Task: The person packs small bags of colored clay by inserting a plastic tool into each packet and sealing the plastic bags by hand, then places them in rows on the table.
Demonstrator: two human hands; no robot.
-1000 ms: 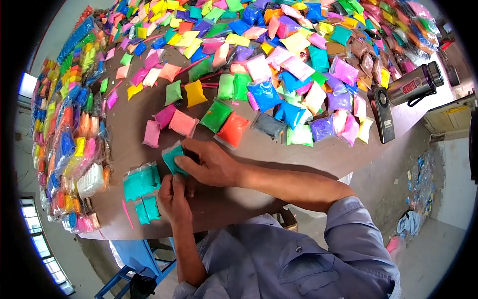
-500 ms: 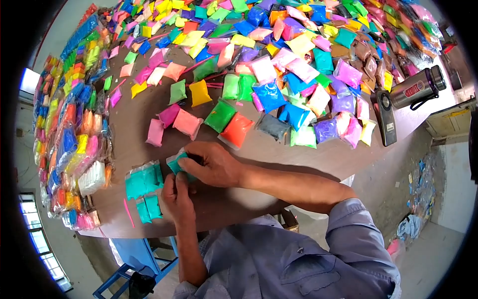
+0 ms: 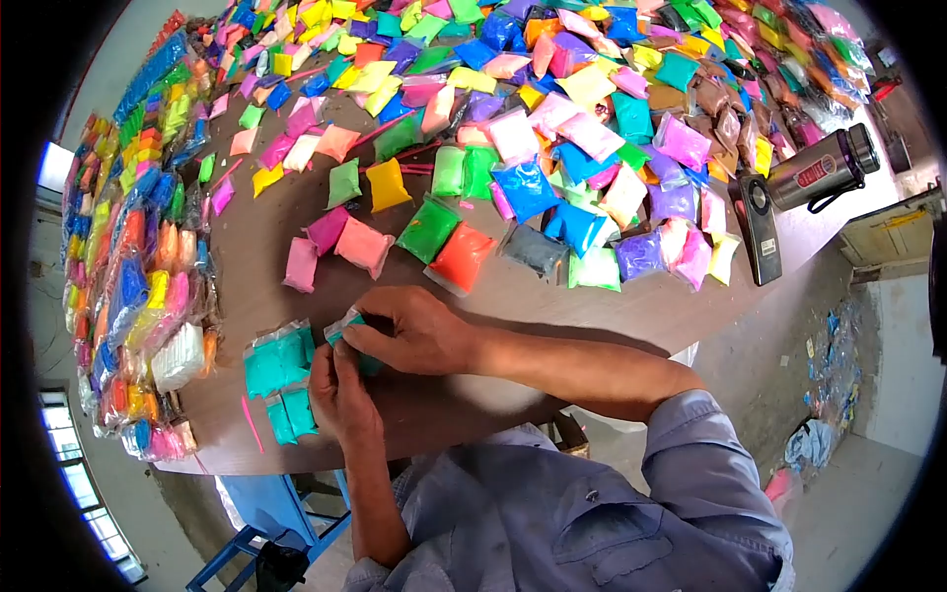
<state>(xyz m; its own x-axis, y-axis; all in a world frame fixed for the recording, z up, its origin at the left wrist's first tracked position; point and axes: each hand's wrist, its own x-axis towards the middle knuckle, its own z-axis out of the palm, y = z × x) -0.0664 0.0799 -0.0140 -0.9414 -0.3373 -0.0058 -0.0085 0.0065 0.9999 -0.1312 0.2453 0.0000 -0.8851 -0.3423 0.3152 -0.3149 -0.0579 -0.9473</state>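
Both my hands meet over the near part of the table, pinching a small teal packet [image 3: 370, 364] between them. My right hand [image 3: 419, 331] has thumb and fingers closed on the packet's clear top edge. My left hand [image 3: 345, 400] grips it from the near side, fingers together, hiding much of the packet. Just left of the hands lie several teal packets: a larger group [image 3: 278, 363] and a smaller group [image 3: 292, 414] nearer to me. Beyond my hands are a red packet [image 3: 461, 258], a green packet [image 3: 428, 228] and a salmon packet [image 3: 363, 247].
A big spread of colourful packets [image 3: 528, 187] covers the far table. Clear bags of bundled packets [image 3: 148, 286] line the left edge. At the right are a steel flask [image 3: 819, 173] and a dark phone-like device [image 3: 761, 232]. A pink stick [image 3: 253, 424] lies near the teal packets.
My left hand has shifted slightly left, and its fingers now pinch higher on the packet. The packet's clear edge shows more, with less teal visible above the fingers.
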